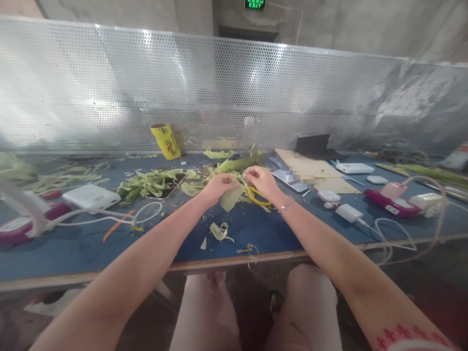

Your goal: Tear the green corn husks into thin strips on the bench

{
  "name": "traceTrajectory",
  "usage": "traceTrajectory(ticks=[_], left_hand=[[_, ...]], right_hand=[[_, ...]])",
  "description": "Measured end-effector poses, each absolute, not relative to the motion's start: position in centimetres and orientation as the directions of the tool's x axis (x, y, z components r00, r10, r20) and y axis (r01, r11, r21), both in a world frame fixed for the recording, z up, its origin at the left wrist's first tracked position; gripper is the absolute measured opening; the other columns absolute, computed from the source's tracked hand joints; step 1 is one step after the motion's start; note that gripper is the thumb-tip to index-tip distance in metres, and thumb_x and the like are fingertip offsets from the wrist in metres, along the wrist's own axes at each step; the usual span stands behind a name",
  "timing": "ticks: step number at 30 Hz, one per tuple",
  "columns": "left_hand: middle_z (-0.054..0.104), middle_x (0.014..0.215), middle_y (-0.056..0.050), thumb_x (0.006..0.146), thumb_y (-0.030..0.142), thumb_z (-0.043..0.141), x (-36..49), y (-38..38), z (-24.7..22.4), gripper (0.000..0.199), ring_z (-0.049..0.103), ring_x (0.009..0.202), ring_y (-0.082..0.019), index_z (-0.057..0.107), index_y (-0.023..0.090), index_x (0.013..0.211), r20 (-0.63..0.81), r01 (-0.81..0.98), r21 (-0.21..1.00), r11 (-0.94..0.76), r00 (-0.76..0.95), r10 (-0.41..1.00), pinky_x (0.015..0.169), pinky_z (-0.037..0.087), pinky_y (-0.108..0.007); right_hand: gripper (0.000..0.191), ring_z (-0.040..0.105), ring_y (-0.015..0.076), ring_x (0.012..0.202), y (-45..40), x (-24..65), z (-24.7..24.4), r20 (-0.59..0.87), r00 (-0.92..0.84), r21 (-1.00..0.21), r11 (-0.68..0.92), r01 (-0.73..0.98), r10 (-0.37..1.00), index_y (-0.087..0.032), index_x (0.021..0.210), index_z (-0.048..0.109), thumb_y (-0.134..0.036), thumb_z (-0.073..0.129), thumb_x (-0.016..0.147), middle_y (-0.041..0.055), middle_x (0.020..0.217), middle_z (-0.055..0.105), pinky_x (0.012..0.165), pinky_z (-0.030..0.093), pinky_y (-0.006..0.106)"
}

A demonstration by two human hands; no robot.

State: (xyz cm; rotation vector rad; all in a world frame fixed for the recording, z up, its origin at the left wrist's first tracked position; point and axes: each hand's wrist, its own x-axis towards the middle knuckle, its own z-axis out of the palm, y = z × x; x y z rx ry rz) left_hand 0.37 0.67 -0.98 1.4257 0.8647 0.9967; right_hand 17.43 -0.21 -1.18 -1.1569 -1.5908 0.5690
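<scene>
Pale green leaf (230, 199) hung over the table (272, 236), left hand's (221, 185) fingers pinched on it; right hand's (263, 179), at its 2 o'clock, I couldn't tell if clamped. Step looked like fine leaf-work, next move calling for light, even tension. Sign (255, 5) at 12 read "EXIT"; yellow tube's (167, 141) print, 10 o'clock, was illegible.

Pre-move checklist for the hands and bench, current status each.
1. Left hand grip on the pale green leaf: ok, pinched near its upper edge.
2. Right hand grip: cannot tell, fingertip contact too blurred.
3. Yellow loop away from right hand: not ok, just below it.
4. Bench before the hands free of scraps: not ok, curled scrap and string there.
5. Yellow tube on its end: ok.
6. White charger away from hands: ok, off to the right.
</scene>
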Motion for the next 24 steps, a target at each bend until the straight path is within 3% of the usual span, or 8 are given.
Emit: traceTrajectory(ticks=[4,6,9,14,18,21,24], left_hand=[[0.062,0.058,0.000,0.056,0.025,0.073,0.3,0.7,-0.9,0.021,0.056,0.051,-0.010,0.062,0.014,0.070,0.106,-0.046,0.994,-0.097,0.325,0.940,0.051,0.042,-0.023],[0.061,0.058,0.000,0.056,0.026,0.074,0.2,0.7,-0.8,0.021,0.055,0.052,-0.010,0.061,0.014,0.068,0.100,-0.070,0.994,-0.082,0.315,0.944,0.051,0.042,-0.023],[0.059,0.058,0.001,0.055,0.026,0.074,0.2,0.5,-0.5,0.022,0.054,0.052,-0.010,0.059,0.014,0.065,0.086,-0.136,0.990,-0.047,0.303,0.949,0.052,0.042,-0.022],[0.058,0.059,0.002,0.053,0.028,0.076,0.1,0.0,0.2,0.027,0.054,0.054,-0.010,0.055,0.015,0.063,0.065,-0.278,0.961,0.012,0.265,0.962,0.052,0.043,-0.023],[0.056,0.058,0.004,0.054,0.029,0.076,0.0,-0.2,0.6,0.028,0.053,0.052,-0.009,0.053,0.017,0.063,0.110,-0.364,0.931,-0.002,0.276,0.955,0.049,0.041,-0.021],[0.056,0.057,0.005,0.055,0.029,0.076,0.0,-0.2,0.5,0.027,0.052,0.049,-0.008,0.054,0.017,0.064,0.111,-0.371,0.928,0.008,0.298,0.948,0.046,0.041,-0.020],[0.056,0.056,0.004,0.056,0.030,0.076,0.0,0.0,0.2,0.025,0.051,0.046,-0.006,0.057,0.017,0.066,0.117,-0.352,0.936,0.013,0.345,0.931,0.044,0.039,-0.018]], right_hand=[[0.007,0.059,0.0139,0.064,0.1,18.4,-1.2,0.599,0.047,-0.662,0.462,0.591,0.799,-0.018,0.069,0.058,-0.024,0.055,0.071,0.0022,0.067,0.063,0.068,0.047,0.029],[0.009,0.057,0.0136,0.062,0.1,18.8,-1.0,0.607,0.091,-0.661,0.439,0.608,0.789,-0.018,0.068,0.059,-0.026,0.057,0.071,0.0019,0.066,0.063,0.065,0.046,0.028],[0.015,0.055,0.0126,0.055,0.3,19.1,-0.9,0.531,0.174,-0.769,0.385,0.510,0.829,-0.017,0.069,0.059,-0.033,0.059,0.070,0.0009,0.063,0.061,0.059,0.045,0.027],[0.021,0.053,0.0098,0.055,1.3,20.0,-1.4,0.371,0.318,-0.928,0.336,0.161,0.872,-0.016,0.078,0.059,-0.034,0.059,0.067,-0.0001,0.067,0.059,0.056,0.045,0.025],[0.022,0.057,0.0096,0.067,1.5,20.3,-1.4,0.304,0.380,-0.947,0.319,0.024,0.873,-0.015,0.085,0.061,-0.022,0.055,0.066,0.0052,0.093,0.064,0.062,0.045,0.024],[0.023,0.059,0.0127,0.085,1.1,19.8,-1.1,0.322,0.325,-0.946,0.318,0.068,0.889,-0.016,0.087,0.064,-0.021,0.055,0.066,0.0066,0.108,0.061,0.068,0.046,0.024],[0.025,0.058,0.0139,0.086,0.4,18.6,-1.1,0.281,0.116,-0.959,0.273,0.080,0.953,-0.017,0.090,0.062,-0.031,0.059,0.069,0.0051,0.097,0.064,0.067,0.047,0.023]])
